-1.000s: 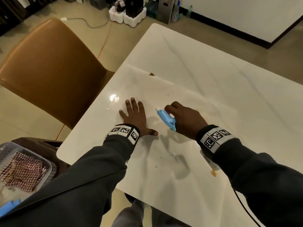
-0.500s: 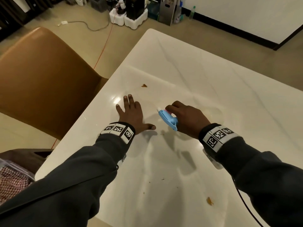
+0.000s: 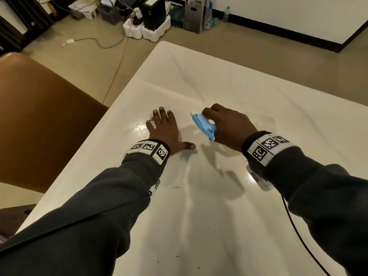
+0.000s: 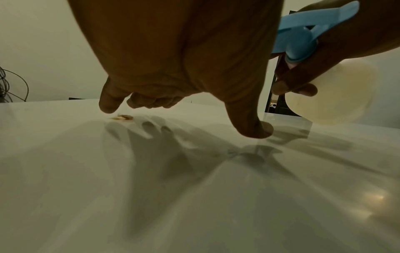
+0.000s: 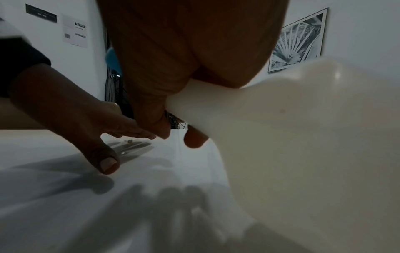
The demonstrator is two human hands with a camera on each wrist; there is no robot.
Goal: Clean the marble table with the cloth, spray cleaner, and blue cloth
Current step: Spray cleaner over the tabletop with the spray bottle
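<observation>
As the right hand (image 3: pixel 229 126) grips the spray cleaner (image 3: pixel 203 125) over the marble table (image 3: pixel 219 216), the left hand (image 3: pixel 165 130) lies spread flat beside a crumb (image 4: pixel 122 117). Spraying appears underway; wiping needs a cloth, none visible.

No readable text anywhere. Wristbands (image 3: pixel 148 148) carry only black-and-white square marker codes; wall sheet (image 5: pixel 75 30) left of framed print (image 5: pixel 297 41) has print too blurred to read.

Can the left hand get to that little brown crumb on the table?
Probably yes. The left hand lies spread on the marble table, and the crumb sits just past its fingertips with nothing between them.
</observation>
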